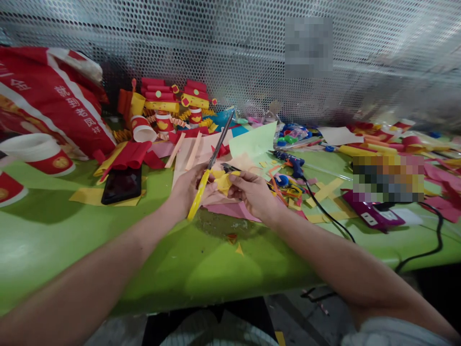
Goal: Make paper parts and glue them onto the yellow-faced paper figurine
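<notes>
dim, soft light; pale glare on green table (162, 269).

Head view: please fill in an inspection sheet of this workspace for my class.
Surface: green table, with a discoloured patch near the hands.
Job's things: yellow-handled tool and piece of yellow paper, both in hand.
Clutter: paper scraps, phone, blue glue gun, red-and-white cup.
Hands: left hand holds the tool; right hand pinches the yellow paper.
Cables: black cord from the glue gun; another black cable near the purple power strip.
Surroundings: perforated metal panel behind the table.
</notes>
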`<state>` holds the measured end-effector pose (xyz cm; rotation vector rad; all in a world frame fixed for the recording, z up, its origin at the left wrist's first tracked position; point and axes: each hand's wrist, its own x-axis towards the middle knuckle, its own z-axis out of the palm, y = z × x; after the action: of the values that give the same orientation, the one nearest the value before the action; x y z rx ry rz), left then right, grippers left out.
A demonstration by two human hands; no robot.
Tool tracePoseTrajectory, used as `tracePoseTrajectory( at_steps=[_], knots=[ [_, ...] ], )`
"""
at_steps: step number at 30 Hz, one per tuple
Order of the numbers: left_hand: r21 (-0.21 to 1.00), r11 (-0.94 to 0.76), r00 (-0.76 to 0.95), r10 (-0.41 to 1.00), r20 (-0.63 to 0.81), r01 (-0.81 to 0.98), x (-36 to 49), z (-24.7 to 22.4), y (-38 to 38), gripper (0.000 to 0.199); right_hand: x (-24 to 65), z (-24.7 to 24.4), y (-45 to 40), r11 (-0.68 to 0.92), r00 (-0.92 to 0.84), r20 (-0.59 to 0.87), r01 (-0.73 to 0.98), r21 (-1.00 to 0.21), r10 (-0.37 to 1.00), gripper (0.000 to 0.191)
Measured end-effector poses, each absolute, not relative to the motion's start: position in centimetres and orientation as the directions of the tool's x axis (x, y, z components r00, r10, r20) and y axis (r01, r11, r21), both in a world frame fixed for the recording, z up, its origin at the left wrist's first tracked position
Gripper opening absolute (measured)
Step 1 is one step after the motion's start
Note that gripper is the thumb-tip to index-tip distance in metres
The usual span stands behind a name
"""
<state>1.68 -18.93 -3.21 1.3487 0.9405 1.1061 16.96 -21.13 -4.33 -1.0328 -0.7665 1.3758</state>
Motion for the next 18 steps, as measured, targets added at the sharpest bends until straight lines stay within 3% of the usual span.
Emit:
tracePoseTrajectory(
  at_steps=[8, 12, 18],
  knots=[
    [0.99, -0.096, 0.303, 0.945, 0.125, -0.107, 1.57, -3.35, -19.13, 0.051, 16.92, -4.79, -21.24, -0.128, -0.061, -0.112, -0.443, -0.887, 0.992, 0.036],
    [0.992, -0.067, 0.42, 0.902, 0.105, -0.104, 1.59, -2.9, -19.48, 0.049, 16.93, -5.1, -21.33, -0.148, -0.163, -0.089, -0.397, -0.906, 0.983, 0.035],
    [0.994, -0.112, 0.391, 0.914, 0.105, -0.006, 1.53, -3.27, -19.62, 0.035, 16.69, -4.81, -21.45, -0.102, -0.068, -0.083, -0.38, -0.919, 0.994, 0.03]
  ],
)
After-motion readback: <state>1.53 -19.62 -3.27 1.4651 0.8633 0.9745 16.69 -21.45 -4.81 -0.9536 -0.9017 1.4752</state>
